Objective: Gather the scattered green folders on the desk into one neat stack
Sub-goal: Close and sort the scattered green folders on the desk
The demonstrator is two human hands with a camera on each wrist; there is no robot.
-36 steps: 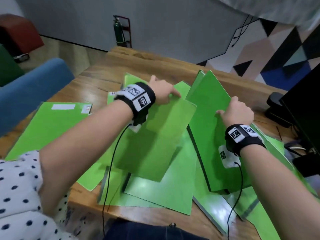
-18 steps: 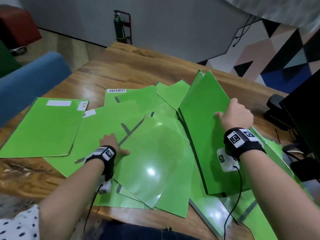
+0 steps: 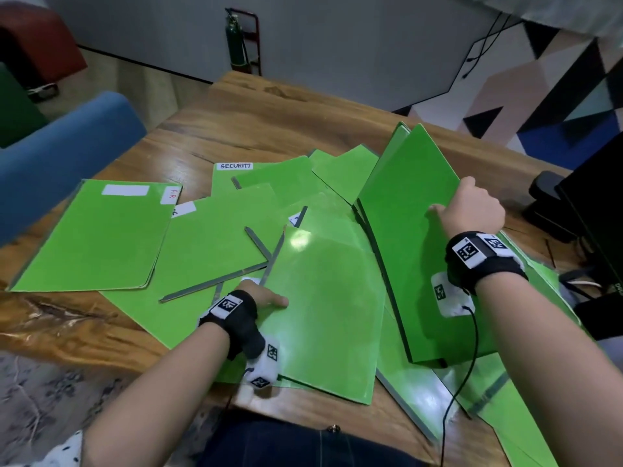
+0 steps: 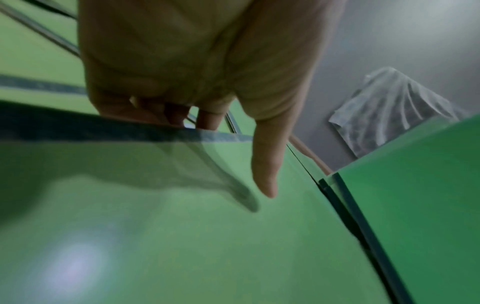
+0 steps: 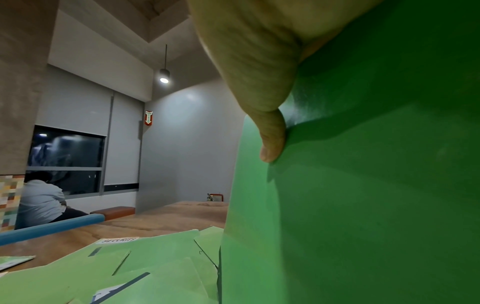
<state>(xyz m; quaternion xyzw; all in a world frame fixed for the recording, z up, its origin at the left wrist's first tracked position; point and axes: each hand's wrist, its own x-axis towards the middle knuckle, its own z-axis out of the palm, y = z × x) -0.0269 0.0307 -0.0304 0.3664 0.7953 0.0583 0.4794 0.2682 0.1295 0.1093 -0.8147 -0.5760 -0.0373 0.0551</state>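
Note:
Several green folders lie scattered and overlapping on the wooden desk (image 3: 269, 129). My left hand (image 3: 269, 298) pinches the left edge of a glossy green folder (image 3: 323, 318) on top of the pile; its thumb (image 4: 265, 164) lies on the cover and its fingers curl underneath. My right hand (image 3: 468, 207) grips the top edge of a tilted bundle of green folders (image 3: 414, 251) standing on edge at the right. The right wrist view shows its thumb (image 5: 272, 139) pressed on the bundle's cover (image 5: 363, 205). A folder labelled SECURITY (image 3: 236, 173) lies further back. A separate folder (image 3: 97, 237) lies at the far left.
A blue chair back (image 3: 60, 156) stands by the desk's left side. A black monitor (image 3: 600, 203), its stand (image 3: 546, 200) and cables crowd the right edge. More folders lie under my right forearm. A fire extinguisher (image 3: 236, 38) stands by the far wall.
My left hand came down from the raised folder near the bundle to the pile's near side, and now pinches the glossy folder's left edge. The right hand keeps its hold on the bundle.

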